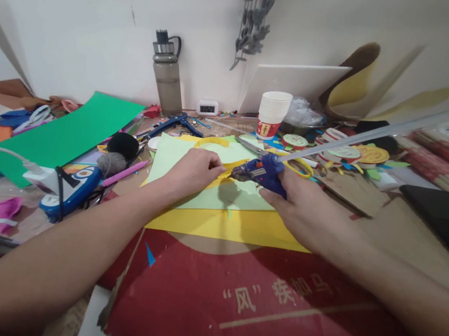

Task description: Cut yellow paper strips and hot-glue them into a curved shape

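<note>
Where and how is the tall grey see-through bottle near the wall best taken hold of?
Probably by the black curved carrying loop of the tall grey see-through bottle, coming from the right: the loop juts out from the lid on that side, well above the navy-blue hand tool lying in front.

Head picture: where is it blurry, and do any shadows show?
Head view: the reddish bundles at right look smeared; head view: a soft shadow falls on the light green sheet beneath the blue glue gun; head view: the paper cups look clearer.
</note>
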### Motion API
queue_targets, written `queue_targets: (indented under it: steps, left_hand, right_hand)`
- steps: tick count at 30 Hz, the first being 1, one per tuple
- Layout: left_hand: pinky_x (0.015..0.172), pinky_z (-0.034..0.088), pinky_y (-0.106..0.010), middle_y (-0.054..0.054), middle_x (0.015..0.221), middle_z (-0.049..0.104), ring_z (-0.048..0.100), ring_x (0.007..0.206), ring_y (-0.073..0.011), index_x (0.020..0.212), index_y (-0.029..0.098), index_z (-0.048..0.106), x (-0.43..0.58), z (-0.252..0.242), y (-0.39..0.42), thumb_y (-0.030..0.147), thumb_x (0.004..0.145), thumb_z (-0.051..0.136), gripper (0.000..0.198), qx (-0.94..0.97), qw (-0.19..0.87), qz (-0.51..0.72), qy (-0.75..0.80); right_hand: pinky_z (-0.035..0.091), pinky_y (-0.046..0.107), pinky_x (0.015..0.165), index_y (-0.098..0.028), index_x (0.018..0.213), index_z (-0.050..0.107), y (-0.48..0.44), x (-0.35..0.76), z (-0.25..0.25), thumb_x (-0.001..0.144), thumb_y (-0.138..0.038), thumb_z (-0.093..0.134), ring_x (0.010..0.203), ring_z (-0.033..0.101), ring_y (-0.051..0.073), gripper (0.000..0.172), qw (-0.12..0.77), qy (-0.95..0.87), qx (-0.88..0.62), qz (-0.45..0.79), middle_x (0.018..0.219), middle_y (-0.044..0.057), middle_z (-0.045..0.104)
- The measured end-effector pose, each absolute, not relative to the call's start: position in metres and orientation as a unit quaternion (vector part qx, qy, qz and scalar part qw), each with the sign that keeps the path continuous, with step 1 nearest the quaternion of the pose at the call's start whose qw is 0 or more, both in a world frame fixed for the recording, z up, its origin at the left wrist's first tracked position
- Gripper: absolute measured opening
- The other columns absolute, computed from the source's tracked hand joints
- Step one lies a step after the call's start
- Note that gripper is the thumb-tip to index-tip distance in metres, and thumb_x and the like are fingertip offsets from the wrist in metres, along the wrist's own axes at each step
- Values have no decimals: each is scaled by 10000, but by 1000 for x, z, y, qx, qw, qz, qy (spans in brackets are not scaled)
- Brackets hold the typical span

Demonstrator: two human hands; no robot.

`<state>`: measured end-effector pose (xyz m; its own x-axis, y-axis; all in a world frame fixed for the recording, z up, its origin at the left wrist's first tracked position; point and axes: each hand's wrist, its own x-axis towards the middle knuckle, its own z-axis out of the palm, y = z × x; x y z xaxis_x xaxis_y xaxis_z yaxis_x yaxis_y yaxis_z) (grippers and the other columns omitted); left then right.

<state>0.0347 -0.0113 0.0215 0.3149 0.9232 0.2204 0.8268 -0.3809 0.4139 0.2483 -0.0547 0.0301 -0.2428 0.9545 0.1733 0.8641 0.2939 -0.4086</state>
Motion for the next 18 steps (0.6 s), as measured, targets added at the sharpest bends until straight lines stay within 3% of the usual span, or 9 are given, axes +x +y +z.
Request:
queue_targets:
  steps: [13,18]
  left_hand:
    - [580,354,-283,-30,675,659,529,610,-135,634,180,657,34,22,-10,297,807,512,255,787,140,223,558]
    - [595,355,-281,-35,701,672,539,625,-136,665,176,678,34,22,-11,307,809,515,254,779,145,221,568]
  right_hand:
    - [408,289,583,-177,1011,556,-53,248,25,868,-342,453,731,613,222,241,201,-780,-584,101,851,90,668]
    - [425,298,622,-179,1037,548,-51,251,26,866,-335,467,799,620,237,245,201,-783,-578,109,903,90,669]
